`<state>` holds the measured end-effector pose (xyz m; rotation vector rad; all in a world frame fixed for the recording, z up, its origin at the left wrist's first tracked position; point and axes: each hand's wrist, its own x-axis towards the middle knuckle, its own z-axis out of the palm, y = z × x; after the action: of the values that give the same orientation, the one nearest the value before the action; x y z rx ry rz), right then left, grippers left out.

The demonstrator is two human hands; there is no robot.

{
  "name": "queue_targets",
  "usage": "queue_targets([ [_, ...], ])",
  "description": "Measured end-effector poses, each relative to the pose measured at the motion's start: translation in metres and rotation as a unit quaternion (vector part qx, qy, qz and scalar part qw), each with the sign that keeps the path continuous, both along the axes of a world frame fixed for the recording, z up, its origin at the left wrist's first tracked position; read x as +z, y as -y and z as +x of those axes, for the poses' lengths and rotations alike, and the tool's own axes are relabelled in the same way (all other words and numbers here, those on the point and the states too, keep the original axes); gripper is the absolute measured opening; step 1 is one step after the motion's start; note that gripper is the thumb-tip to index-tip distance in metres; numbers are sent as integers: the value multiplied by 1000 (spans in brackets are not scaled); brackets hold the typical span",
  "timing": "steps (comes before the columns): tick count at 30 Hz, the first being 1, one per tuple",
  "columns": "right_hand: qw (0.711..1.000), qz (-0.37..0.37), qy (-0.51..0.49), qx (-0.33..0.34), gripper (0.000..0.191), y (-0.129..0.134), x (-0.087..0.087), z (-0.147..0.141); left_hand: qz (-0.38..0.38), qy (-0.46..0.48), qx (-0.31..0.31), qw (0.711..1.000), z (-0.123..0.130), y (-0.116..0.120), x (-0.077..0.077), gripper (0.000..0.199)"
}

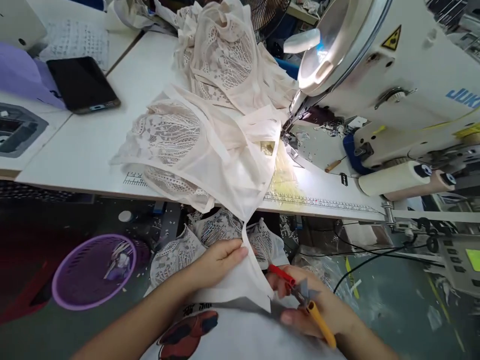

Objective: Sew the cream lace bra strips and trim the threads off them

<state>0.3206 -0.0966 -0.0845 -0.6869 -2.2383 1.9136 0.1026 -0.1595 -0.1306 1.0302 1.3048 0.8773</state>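
At the lap, my left hand [221,262] is closed on a white lace bra [258,272], its thumb pinching the narrow strip at its upper edge. That strip runs up to another white bra [232,165] lying on the sewing table. My right hand [315,300] is closed round a pair of thread snips [300,292] with one red and one orange handle. Its fingers are beside the pointed lower corner of the fabric; whether they touch it I cannot tell. Lace cups [221,227] hang below the table edge, behind my left hand.
A Juki sewing machine [420,75] stands at right, its needle area near the bra. More lace bras [225,55] are piled behind. A phone [82,84] lies on the left of the table [93,160]. Thread cones [393,179] sit at right; a purple basket [62,295] stands below.
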Motion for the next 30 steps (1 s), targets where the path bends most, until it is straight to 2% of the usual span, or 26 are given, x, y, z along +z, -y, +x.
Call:
queue_targets([
  [2,999,-22,17,21,26,-13,-1,3,-56,113,21,992,-5,12,-2,35],
  [4,995,12,63,71,43,-30,-5,1,-82,185,4,979,-14,21,-2,39],
  [8,958,110,140,226,63,-56,-20,-19,-95,214,-22,972,-27,28,-4,49],
  [12,935,123,150,298,65,-61,-29,-45,-89,229,-42,969,-31,32,-11,51],
  [17,936,125,118,307,61,-59,-22,-60,-69,246,-76,964,-35,31,-13,50],
  [24,938,117,111,307,60,-62,-20,-58,-47,231,-118,965,-42,29,-7,44],
  [30,940,104,116,303,62,-62,-20,-59,-40,226,-137,964,-43,30,-5,46],
])
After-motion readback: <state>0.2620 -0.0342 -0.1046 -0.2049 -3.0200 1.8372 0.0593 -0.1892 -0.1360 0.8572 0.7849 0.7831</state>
